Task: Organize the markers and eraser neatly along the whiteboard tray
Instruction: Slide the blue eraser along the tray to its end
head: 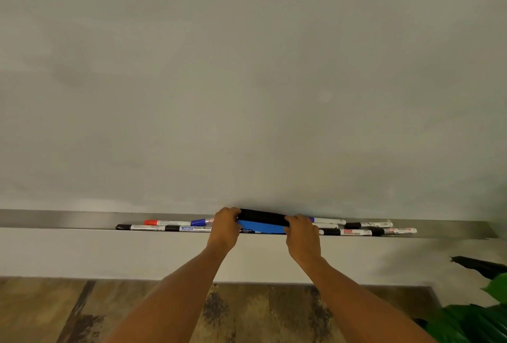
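The blue eraser (262, 226) with a black felt top lies tilted in the middle of the metal whiteboard tray (55, 219). My left hand (224, 228) grips its left end and my right hand (301, 235) grips its right end. Left of the hands lie a red-capped marker (167, 222), a blue-capped marker (201, 222) and a black-capped marker (142, 227) in loose overlapping rows. On the right, several black-capped markers (356, 232) lie scattered and crossing, and another marker (327, 221) pokes out behind my right hand. Parts of the markers are hidden under the eraser.
The whiteboard (247, 82) fills the upper view. Below the tray is a white wall band, then wood-patterned floor (109, 312). Green plant leaves (482, 315) sit at the lower right. The tray's far left stretch holds nothing.
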The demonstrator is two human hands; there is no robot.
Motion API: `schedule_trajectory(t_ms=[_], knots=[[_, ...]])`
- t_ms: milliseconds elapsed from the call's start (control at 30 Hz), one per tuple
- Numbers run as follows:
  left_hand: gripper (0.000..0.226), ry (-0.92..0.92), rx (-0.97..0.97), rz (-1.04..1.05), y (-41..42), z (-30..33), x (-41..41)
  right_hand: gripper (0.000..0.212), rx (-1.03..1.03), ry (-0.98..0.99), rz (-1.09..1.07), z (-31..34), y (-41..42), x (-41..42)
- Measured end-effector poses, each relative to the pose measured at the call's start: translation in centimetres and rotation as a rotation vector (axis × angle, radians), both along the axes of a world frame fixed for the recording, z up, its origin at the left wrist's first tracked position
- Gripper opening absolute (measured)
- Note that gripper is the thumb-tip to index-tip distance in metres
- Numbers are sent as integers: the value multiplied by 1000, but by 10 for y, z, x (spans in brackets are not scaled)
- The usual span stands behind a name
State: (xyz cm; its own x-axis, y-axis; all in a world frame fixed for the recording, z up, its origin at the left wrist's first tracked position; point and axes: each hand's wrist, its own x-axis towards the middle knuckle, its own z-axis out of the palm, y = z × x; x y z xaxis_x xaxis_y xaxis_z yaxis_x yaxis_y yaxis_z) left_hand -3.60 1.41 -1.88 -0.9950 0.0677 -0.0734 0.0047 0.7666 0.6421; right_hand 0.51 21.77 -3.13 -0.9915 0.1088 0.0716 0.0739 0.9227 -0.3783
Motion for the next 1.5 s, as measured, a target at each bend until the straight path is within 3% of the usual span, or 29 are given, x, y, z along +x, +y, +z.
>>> schedule_trajectory(t_ms=[200,400,600,767,1033,1100,1233,1500], knots=[[45,-47,140,1,1,-2,2,34,-93,10,16,2,-4,-1],[44,-20,143,-66,0,0,0,53,-74,5,70,8,-6,-5],[37,94,96,-173,-1,6,-3,34,25,7,133,10,0,-11],[33,123,17,-204,-1,9,-6,29,-209,-37,129,12,3,-18],[18,114,77,-130,-7,21,-4,25,-667,-187,94,18,-7,-24],[14,103,127,-69,-9,26,-5,25,-649,-182,187,19,-12,-24],[11,78,221,37,-15,37,-4,49,-591,-143,337,25,-19,-26],[43,89,161,-6,-41,53,19,58,-446,-56,497,28,-33,-33]])
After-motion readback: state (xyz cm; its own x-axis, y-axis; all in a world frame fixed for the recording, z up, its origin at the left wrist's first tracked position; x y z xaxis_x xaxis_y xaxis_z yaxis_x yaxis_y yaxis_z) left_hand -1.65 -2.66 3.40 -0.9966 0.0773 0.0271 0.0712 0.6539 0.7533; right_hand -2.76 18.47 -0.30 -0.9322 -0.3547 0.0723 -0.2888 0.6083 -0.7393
